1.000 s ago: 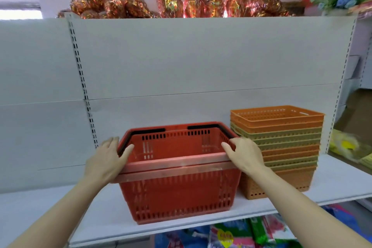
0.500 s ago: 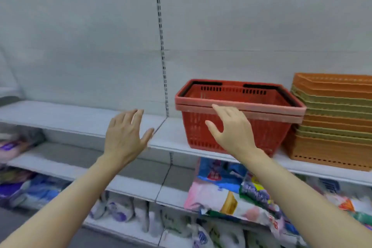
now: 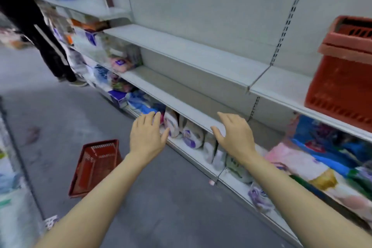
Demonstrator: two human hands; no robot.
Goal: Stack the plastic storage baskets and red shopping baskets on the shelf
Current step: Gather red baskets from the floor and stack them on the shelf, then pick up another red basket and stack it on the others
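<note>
Two red shopping baskets [image 3: 342, 78], nested one in the other, stand on the grey shelf [image 3: 277, 84] at the far right edge of the head view. Another red shopping basket [image 3: 94, 167] lies tilted on the floor at lower left. My left hand [image 3: 147, 135] and my right hand [image 3: 235, 135] hover in mid-air in front of the lower shelves, fingers spread, holding nothing. The floor basket is below and to the left of my left hand. The orange storage baskets are out of view.
Bagged goods [image 3: 189, 133] fill the lower shelves. A person in dark trousers [image 3: 40, 32] stands at the far left of the aisle. The grey floor [image 3: 161, 197] runs between the shelving and another rack at the left edge.
My view has swung left and down, away from the stacked baskets. Both hands left the nested red baskets and now hang open; the floor basket has come into view.
</note>
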